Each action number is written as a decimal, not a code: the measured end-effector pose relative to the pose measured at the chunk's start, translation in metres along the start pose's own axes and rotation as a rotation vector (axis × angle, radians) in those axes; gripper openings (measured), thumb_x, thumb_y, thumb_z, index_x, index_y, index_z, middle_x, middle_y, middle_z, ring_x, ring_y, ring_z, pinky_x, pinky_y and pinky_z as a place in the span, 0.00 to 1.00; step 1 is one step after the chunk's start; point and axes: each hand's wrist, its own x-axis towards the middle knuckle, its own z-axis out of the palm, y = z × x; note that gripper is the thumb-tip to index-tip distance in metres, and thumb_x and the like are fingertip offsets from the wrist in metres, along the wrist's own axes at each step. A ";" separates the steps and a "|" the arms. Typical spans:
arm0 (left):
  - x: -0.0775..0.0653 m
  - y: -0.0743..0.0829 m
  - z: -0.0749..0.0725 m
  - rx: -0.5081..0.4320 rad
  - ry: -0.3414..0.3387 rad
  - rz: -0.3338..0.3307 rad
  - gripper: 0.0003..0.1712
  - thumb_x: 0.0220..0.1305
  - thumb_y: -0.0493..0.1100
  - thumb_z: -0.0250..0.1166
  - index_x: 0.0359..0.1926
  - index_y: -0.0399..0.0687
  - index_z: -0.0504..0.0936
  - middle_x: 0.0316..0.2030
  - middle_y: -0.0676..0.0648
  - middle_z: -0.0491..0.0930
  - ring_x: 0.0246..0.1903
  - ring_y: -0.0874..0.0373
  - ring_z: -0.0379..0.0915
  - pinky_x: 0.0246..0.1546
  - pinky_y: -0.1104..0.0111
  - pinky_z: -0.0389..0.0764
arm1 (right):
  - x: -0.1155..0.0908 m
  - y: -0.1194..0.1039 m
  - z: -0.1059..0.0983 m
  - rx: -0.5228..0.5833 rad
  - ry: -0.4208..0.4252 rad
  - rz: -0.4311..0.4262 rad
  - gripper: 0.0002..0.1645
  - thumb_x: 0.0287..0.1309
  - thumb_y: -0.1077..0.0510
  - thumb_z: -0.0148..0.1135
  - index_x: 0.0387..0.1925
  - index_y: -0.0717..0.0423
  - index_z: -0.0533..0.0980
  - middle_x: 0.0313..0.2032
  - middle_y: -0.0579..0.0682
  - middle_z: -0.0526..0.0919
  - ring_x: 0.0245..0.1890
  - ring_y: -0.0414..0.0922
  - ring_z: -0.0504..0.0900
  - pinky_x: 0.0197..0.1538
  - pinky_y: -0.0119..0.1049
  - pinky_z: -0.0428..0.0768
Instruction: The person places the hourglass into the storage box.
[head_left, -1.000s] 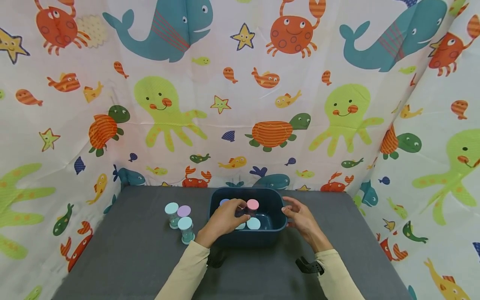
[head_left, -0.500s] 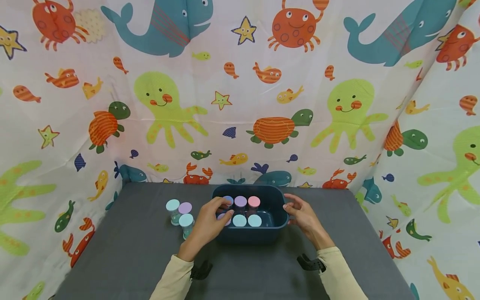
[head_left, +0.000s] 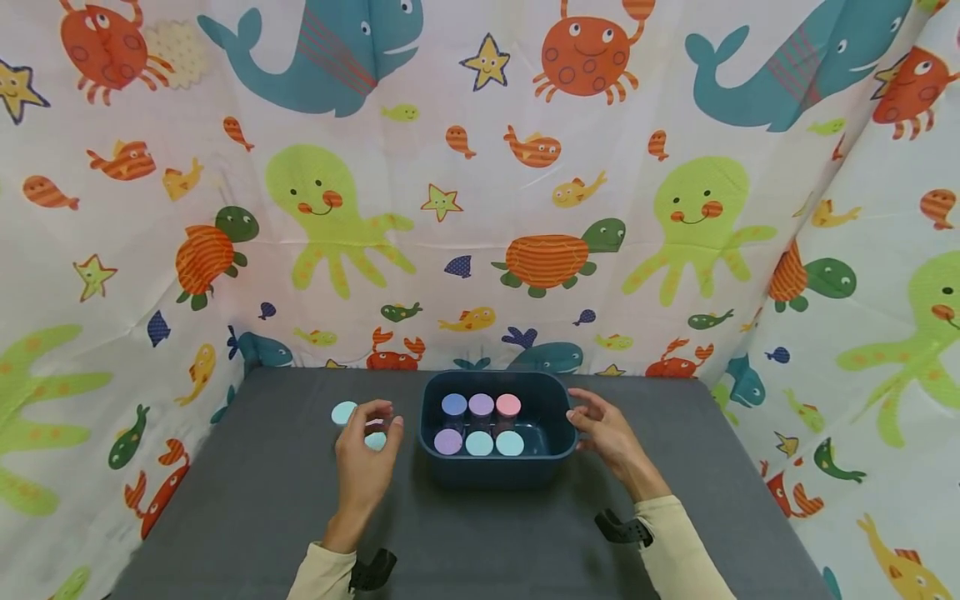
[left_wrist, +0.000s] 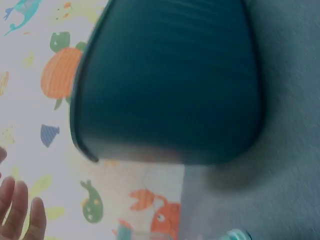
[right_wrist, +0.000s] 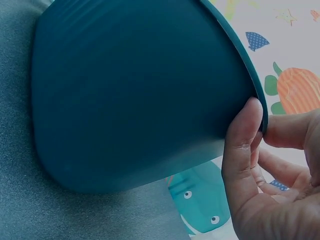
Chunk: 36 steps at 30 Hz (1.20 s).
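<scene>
My left hand (head_left: 366,462) is at the left group of small clear jars, thumb and fingers apart, overlapping them in the head view. A pale-blue-lidded jar (head_left: 343,413) shows left of the fingers, and another pale blue lid (head_left: 375,441) between thumb and fingers; a purple-lidded one is mostly hidden. My right hand (head_left: 609,433) pinches the right-end rim of a dark blue plastic bin (head_left: 498,473), thumb outside, as the right wrist view shows. Inside stand two rows of jars: blue (head_left: 454,405), purple (head_left: 482,405) and pink lids (head_left: 508,406) behind, purple (head_left: 448,442) and pale blue lids (head_left: 479,443) in front.
The bin's right part shows bare floor (head_left: 543,429). A grey cloth (head_left: 480,550) covers the table, and a curtain (head_left: 480,275) printed with sea animals hangs behind and at both sides. Black straps (head_left: 372,571) sit on both wrists.
My left hand has left a purple-lidded jar in the bin's front left corner and moved left to the jars on the table. My right hand stays at the rim.
</scene>
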 end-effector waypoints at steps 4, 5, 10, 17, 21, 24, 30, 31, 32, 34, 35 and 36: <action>-0.004 -0.012 -0.010 0.045 0.073 -0.031 0.16 0.56 0.33 0.70 0.46 0.40 0.80 0.41 0.44 0.79 0.40 0.53 0.74 0.43 0.81 0.74 | 0.000 0.000 0.000 -0.003 0.008 0.003 0.28 0.68 0.55 0.59 0.67 0.47 0.67 0.43 0.52 0.77 0.34 0.45 0.77 0.33 0.37 0.82; -0.005 -0.014 -0.012 0.058 0.084 -0.032 0.16 0.56 0.33 0.70 0.47 0.39 0.80 0.42 0.43 0.78 0.41 0.53 0.73 0.43 0.80 0.74 | 0.000 -0.001 0.000 -0.005 0.008 0.003 0.28 0.68 0.55 0.58 0.67 0.47 0.67 0.43 0.53 0.77 0.35 0.45 0.77 0.32 0.37 0.82; -0.012 -0.024 -0.021 0.090 0.124 -0.042 0.22 0.52 0.30 0.71 0.50 0.34 0.78 0.48 0.39 0.74 0.44 0.62 0.68 0.45 0.77 0.69 | -0.002 0.001 0.001 0.003 0.002 0.008 0.28 0.68 0.56 0.58 0.68 0.47 0.66 0.46 0.58 0.77 0.36 0.49 0.77 0.32 0.36 0.81; -0.017 -0.033 -0.026 0.129 0.122 -0.127 0.29 0.50 0.31 0.72 0.55 0.35 0.75 0.52 0.37 0.71 0.48 0.61 0.66 0.48 0.76 0.68 | -0.003 0.000 0.001 0.004 -0.002 0.010 0.30 0.69 0.54 0.58 0.70 0.47 0.64 0.47 0.56 0.77 0.36 0.49 0.79 0.32 0.37 0.81; -0.021 -0.039 -0.027 0.147 0.097 -0.196 0.33 0.51 0.34 0.74 0.59 0.35 0.72 0.54 0.37 0.69 0.52 0.49 0.68 0.48 0.85 0.65 | -0.002 0.000 0.001 0.008 -0.002 0.010 0.30 0.69 0.54 0.58 0.70 0.47 0.65 0.47 0.56 0.77 0.38 0.49 0.80 0.33 0.38 0.81; -0.024 -0.045 -0.027 0.156 0.081 -0.252 0.38 0.52 0.37 0.75 0.62 0.37 0.69 0.56 0.37 0.68 0.55 0.45 0.67 0.48 0.83 0.66 | -0.001 0.000 0.001 0.010 0.004 0.013 0.29 0.69 0.55 0.58 0.69 0.47 0.66 0.45 0.55 0.77 0.38 0.49 0.79 0.33 0.38 0.81; -0.030 -0.056 -0.028 0.171 0.079 -0.310 0.41 0.52 0.40 0.76 0.65 0.40 0.67 0.56 0.38 0.68 0.56 0.46 0.67 0.48 0.65 0.72 | 0.001 0.002 0.001 0.008 0.002 0.023 0.28 0.69 0.55 0.58 0.68 0.46 0.66 0.44 0.52 0.77 0.36 0.46 0.79 0.35 0.40 0.82; -0.031 -0.057 -0.028 0.173 0.078 -0.310 0.41 0.51 0.40 0.76 0.65 0.40 0.67 0.55 0.38 0.68 0.56 0.45 0.67 0.48 0.64 0.72 | 0.001 0.002 0.001 0.006 0.001 0.024 0.28 0.69 0.55 0.57 0.68 0.46 0.66 0.44 0.52 0.77 0.36 0.46 0.79 0.35 0.40 0.82; -0.032 -0.058 -0.028 0.177 0.075 -0.312 0.42 0.51 0.41 0.76 0.65 0.40 0.67 0.55 0.38 0.68 0.56 0.45 0.67 0.47 0.64 0.72 | 0.001 0.002 0.001 0.009 0.002 0.027 0.28 0.69 0.55 0.57 0.68 0.46 0.66 0.43 0.52 0.77 0.36 0.45 0.79 0.35 0.40 0.82; -0.033 -0.061 -0.028 0.185 0.068 -0.311 0.41 0.51 0.41 0.77 0.64 0.40 0.68 0.53 0.37 0.70 0.55 0.45 0.68 0.47 0.63 0.73 | 0.001 0.002 0.000 0.008 0.000 0.027 0.28 0.69 0.55 0.57 0.68 0.46 0.66 0.43 0.52 0.77 0.36 0.45 0.79 0.34 0.39 0.82; -0.034 -0.062 -0.028 0.187 0.065 -0.315 0.41 0.51 0.42 0.77 0.63 0.40 0.68 0.53 0.37 0.70 0.55 0.45 0.68 0.46 0.63 0.74 | 0.002 0.001 0.000 0.007 -0.002 0.027 0.27 0.69 0.55 0.57 0.68 0.46 0.66 0.43 0.51 0.77 0.36 0.45 0.79 0.34 0.39 0.82; -0.034 -0.063 -0.028 0.187 0.060 -0.321 0.40 0.51 0.43 0.77 0.63 0.39 0.69 0.53 0.37 0.71 0.55 0.46 0.69 0.46 0.64 0.74 | 0.002 0.001 0.000 0.007 -0.003 0.026 0.27 0.69 0.56 0.57 0.68 0.46 0.66 0.43 0.51 0.77 0.36 0.46 0.79 0.33 0.38 0.82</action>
